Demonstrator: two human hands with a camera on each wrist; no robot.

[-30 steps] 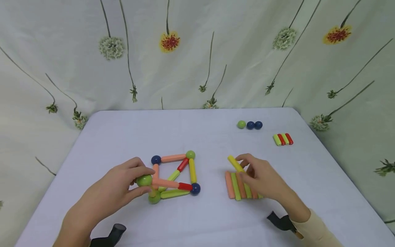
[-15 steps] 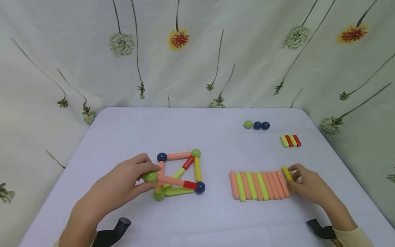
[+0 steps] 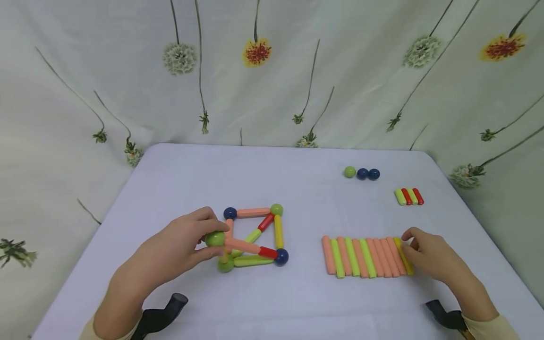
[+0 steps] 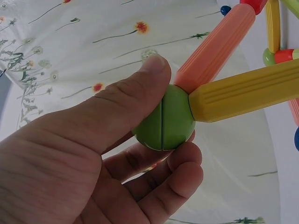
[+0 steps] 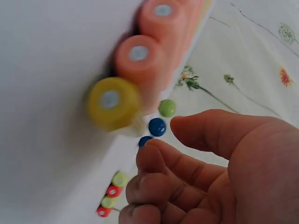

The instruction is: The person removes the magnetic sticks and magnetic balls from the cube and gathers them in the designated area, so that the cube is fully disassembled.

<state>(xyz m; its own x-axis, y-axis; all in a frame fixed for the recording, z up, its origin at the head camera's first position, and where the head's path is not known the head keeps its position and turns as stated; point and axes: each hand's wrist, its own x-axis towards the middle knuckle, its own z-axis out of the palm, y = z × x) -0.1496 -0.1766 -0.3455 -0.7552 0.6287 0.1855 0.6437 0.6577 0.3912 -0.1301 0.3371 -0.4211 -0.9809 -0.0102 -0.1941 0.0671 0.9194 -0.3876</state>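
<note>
My left hand (image 3: 180, 245) pinches a green ball (image 4: 175, 116) at a raised corner of a frame built from magnetic balls and sticks. From that ball a pink stick (image 4: 217, 46) and a yellow stick (image 4: 247, 91) run toward the rest of the frame. The frame's base has a blue ball (image 3: 230, 213) at the back left and another blue ball (image 3: 281, 257) at the front right. On the right, a yellow magnetic stick (image 3: 403, 256) lies at the end of a row of pink and green sticks. Beside it, my right hand (image 3: 437, 257) holds nothing, thumb and fingertips apart.
At the back right a green ball (image 3: 350, 172) sits near two blue balls (image 3: 368, 174). Short green and red sticks (image 3: 409, 196) lie side by side in front of them. A flowered cloth (image 3: 272, 94) hangs behind the white table (image 3: 255, 302).
My right hand carried the yellow stick rightward to the row's end, laid it against the last pink stick and let go. My left hand keeps its pinch on the green ball. The view shifted slightly.
</note>
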